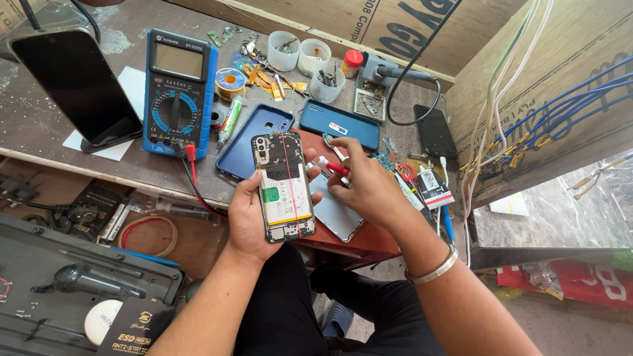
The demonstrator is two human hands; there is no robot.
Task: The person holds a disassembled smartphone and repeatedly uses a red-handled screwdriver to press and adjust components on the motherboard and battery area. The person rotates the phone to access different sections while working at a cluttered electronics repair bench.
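Two hands work above the cluttered bench (53,125): the left hand (249,214) grips an opened phone (283,186) with its back cover already off and the battery exposed. The right hand (369,184) pinches a red-handled screwdriver (331,167) just beside it. Judging by this, disassembly looks partway done, the inner plates still in place.

Both forearms are bare, with no sleeves showing anywhere in the frame. The right wrist, at lower right of centre, wears a plain silver-coloured metal bangle (432,269), a smooth narrow band with no stones or pattern that can be made out. The left hand (254,214) and right hand (369,188) carry no gloves, and no rings can be made out. At bottom centre the legs are in dark, black-looking trousers (290,310) with soft folds.
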